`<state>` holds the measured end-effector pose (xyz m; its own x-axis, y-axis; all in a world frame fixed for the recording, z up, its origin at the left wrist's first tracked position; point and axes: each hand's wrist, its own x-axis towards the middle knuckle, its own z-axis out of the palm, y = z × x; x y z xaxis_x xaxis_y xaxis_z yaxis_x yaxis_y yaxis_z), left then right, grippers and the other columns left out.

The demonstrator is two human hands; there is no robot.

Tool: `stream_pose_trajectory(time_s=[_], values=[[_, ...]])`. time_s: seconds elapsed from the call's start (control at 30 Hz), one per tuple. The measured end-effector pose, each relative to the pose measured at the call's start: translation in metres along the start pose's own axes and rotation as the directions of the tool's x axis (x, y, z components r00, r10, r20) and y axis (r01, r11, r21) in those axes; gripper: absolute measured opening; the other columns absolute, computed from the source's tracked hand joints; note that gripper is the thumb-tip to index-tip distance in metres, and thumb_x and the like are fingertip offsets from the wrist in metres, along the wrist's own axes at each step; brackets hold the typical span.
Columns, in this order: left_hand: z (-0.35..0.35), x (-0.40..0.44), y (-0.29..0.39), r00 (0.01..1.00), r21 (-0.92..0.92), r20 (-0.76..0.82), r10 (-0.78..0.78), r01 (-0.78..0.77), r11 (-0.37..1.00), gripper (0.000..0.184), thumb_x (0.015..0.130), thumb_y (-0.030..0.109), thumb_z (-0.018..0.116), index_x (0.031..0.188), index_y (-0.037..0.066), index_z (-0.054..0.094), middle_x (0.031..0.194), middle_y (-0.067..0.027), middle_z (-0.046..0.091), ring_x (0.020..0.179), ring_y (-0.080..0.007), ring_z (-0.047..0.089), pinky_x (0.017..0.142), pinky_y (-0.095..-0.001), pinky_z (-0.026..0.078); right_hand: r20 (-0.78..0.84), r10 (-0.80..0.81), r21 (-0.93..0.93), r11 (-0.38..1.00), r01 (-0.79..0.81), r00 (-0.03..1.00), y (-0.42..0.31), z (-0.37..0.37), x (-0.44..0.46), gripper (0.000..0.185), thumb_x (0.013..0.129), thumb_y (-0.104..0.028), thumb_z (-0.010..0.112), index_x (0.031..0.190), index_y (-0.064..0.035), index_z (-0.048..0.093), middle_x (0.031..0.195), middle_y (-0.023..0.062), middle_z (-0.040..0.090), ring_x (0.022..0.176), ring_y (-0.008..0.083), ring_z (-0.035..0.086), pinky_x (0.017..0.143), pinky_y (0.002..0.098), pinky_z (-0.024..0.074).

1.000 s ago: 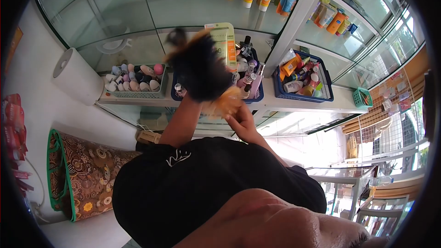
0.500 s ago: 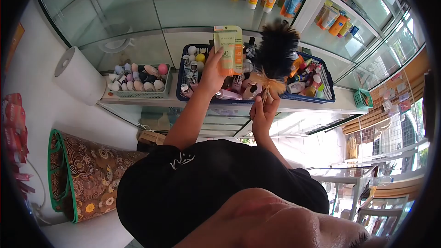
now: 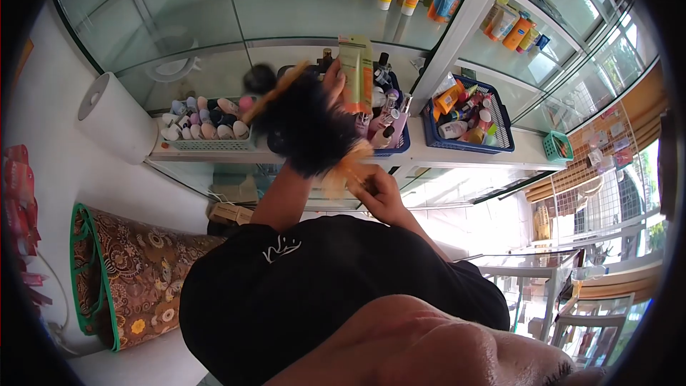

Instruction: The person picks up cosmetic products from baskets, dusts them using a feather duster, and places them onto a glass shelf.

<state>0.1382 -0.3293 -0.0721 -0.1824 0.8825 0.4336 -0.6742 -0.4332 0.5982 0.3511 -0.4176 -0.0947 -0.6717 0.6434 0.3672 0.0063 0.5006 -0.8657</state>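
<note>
Feather duster (image 3: 309,123) and green pack (image 3: 356,64) in curled hands (image 3: 380,191)

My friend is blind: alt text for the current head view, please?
A person's right hand holds a blurred feather duster; the left hand, partly hidden, holds a green-and-orange package over a blue basket of bottles.
</note>
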Motion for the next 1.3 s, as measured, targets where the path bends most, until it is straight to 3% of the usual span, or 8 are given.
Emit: stream_pose_trajectory(time_s=[0.3,0.43,0.5,0.57,0.6,0.73,1.03,1.3], values=[[0.018,-0.012,0.011,0.952,0.012,-0.276,-0.129,0.138,0.990,0.050,0.100,0.044,0.045,0.144,0.021,0.039,0.104,0.0031,0.057,0.084,-0.0100,0.054,0.069,-0.0294,0.044,-0.594,0.173,0.404,0.909,0.105,0.786,-0.008,-0.008,0.012,0.038,0.095,-0.001,0.054,0.127,-0.0079,0.035,0.103,0.0048,0.055,0.064,0.0019,0.044,0.053,0.0172,0.0361],[0.041,-0.017,-0.004,0.961,-0.018,-0.240,-0.137,0.137,0.990,0.044,0.100,0.045,0.043,0.133,0.016,0.048,0.102,0.0014,0.058,0.084,-0.0145,0.057,0.071,-0.0322,0.047,-0.487,0.036,0.312,0.940,0.136,0.873,0.008,0.006,0.001,0.042,0.095,-0.002,0.055,0.130,-0.0080,0.033,0.102,0.0062,0.056,0.062,0.0044,0.048,0.052,0.0180,0.0384],[0.024,-0.013,-0.019,0.939,-0.476,0.117,-0.322,0.338,0.812,0.047,0.100,0.047,0.043,0.134,0.015,0.047,0.098,-0.0016,0.062,0.081,-0.0174,0.059,0.073,-0.0359,0.051,-0.355,-0.004,0.208,0.975,0.083,0.935,0.008,0.015,-0.005,0.043,0.093,-0.002,0.058,0.131,-0.0068,0.038,0.095,0.0045,0.058,0.060,0.0062,0.050,0.053,0.0202,0.0398],[0.016,-0.014,-0.026,0.959,-0.383,0.163,-0.232,0.278,0.881,0.043,0.099,0.044,0.045,0.134,0.018,0.046,0.095,-0.0021,0.061,0.078,-0.0152,0.057,0.066,-0.0341,0.049,-0.085,-0.053,0.087,0.994,0.061,0.995,0.002,0.009,-0.007,0.038,0.091,-0.003,0.062,0.125,-0.0051,0.045,0.093,0.0042,0.059,0.062,0.0062,0.051,0.055,0.0210,0.0400],[0.025,-0.012,-0.029,0.976,-0.094,-0.182,-0.121,0.105,0.990,0.039,0.099,0.041,0.047,0.132,0.020,0.047,0.094,-0.0021,0.059,0.076,-0.0133,0.056,0.061,-0.0312,0.045,0.056,-0.063,0.025,0.998,0.061,0.996,-0.004,0.007,-0.007,0.035,0.090,-0.004,0.064,0.122,-0.0043,0.049,0.092,0.0040,0.059,0.063,0.0063,0.051,0.055,0.0214,0.0401],[0.024,-0.021,-0.022,0.974,-0.104,-0.162,-0.158,0.143,0.984,0.046,0.099,0.040,0.047,0.139,0.019,0.042,0.109,-0.0028,0.061,0.083,-0.0132,0.058,0.067,-0.0302,0.047,0.182,-0.139,-0.051,0.987,0.151,0.973,-0.019,0.006,0.000,0.032,0.087,-0.005,0.068,0.116,-0.0016,0.055,0.081,0.0025,0.058,0.061,0.0054,0.049,0.055,0.0230,0.0390],[0.036,-0.030,-0.013,0.987,-0.029,-0.113,-0.110,0.108,0.994,0.060,0.099,0.038,0.050,0.149,0.015,0.026,0.128,-0.0019,0.050,0.111,-0.0144,0.055,0.091,-0.0358,0.048,-0.565,0.161,0.394,0.914,0.093,0.809,0.001,-0.006,0.005,0.037,0.094,-0.001,0.054,0.126,-0.0072,0.036,0.096,0.0052,0.057,0.057,0.0021,0.044,0.048,0.0164,0.0340],[0.027,-0.031,-0.023,0.972,-0.051,-0.199,-0.128,0.120,0.991,0.056,0.100,0.038,0.047,0.147,0.013,0.030,0.125,-0.0040,0.052,0.114,-0.0158,0.054,0.096,-0.0343,0.046,-0.437,0.051,0.265,0.961,0.074,0.898,0.023,0.003,-0.017,0.036,0.092,0.002,0.058,0.122,-0.0054,0.041,0.095,0.0041,0.059,0.062,0.0035,0.048,0.053,0.0189,0.0371]])
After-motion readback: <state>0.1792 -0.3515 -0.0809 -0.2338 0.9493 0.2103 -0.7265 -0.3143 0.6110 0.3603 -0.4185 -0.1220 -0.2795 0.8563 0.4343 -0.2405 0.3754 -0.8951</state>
